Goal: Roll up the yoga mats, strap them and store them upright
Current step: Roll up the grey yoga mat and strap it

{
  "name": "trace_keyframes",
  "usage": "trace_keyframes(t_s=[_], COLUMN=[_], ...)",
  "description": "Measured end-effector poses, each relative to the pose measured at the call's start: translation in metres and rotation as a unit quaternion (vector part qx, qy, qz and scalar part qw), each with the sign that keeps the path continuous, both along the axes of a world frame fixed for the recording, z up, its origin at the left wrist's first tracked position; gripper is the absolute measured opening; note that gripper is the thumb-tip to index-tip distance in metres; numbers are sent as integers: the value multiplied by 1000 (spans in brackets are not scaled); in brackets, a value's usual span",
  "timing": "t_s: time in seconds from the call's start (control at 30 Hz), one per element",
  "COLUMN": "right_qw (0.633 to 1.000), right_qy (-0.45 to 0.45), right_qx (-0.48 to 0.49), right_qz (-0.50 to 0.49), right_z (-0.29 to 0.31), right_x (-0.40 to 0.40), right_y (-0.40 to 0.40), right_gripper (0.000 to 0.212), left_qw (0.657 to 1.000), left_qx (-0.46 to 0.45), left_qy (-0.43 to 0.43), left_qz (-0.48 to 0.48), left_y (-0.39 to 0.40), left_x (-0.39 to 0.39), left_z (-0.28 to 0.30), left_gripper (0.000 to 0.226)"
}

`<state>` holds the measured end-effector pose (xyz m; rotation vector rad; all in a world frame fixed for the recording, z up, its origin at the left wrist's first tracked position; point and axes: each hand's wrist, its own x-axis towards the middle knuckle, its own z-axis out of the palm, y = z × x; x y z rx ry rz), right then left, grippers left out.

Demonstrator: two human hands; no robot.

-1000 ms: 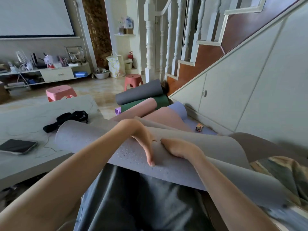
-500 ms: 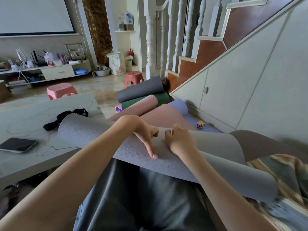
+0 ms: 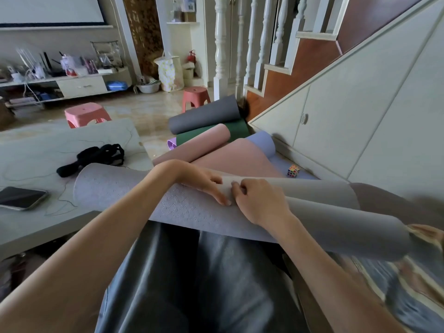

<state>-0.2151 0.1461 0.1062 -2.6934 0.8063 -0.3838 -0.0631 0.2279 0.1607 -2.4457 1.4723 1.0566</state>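
A grey yoga mat [image 3: 115, 191] lies partly rolled across my lap, its left end resting on the table and its loose sheet running off to the right. My left hand [image 3: 204, 183] rests on top of the roll with fingers laid flat along it. Right beside it, my right hand [image 3: 259, 203] has its fingers curled and pinches the mat's loose layer against the roll. Black straps [image 3: 96, 156] lie in a heap on the table just behind the roll's left end.
Rolled mats lie on the floor ahead: dark grey [image 3: 204, 115], green [image 3: 237, 129], pink [image 3: 201, 145], lavender [image 3: 262, 143]. A phone [image 3: 21, 197] sits on the pale table [image 3: 36, 224]. A puzzle cube [image 3: 293, 170] lies by the stair cabinets. Two stools [image 3: 84, 114] stand beyond.
Both hands moved up and forward over the roll. My right hand went from lying flat on the mat to pinching its layer with curled fingers; my left fingers shifted further over the top.
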Motion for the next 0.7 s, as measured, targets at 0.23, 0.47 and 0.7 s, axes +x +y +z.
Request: trace_keyframes(t_s=[0.23,0.47,0.7], right_qw=[998,996,978], right_qy=[34,30,-146], right_qx=[8,85,-128], right_qz=[54,25,-75], right_z=[-2,-9,0], right_x=[12,27,7], right_y=[-25,-48,-43], right_gripper=[43,57,46], left_qw=[996,967,964], left_qx=[-62,-127,-184], left_qy=[-71,-190,-182], left_qz=[-7,-117,-57], left_y=[-4,-2,-2], left_x=[-10,-15,-3], left_z=[-10,-16,-20], left_gripper=[94,106,81])
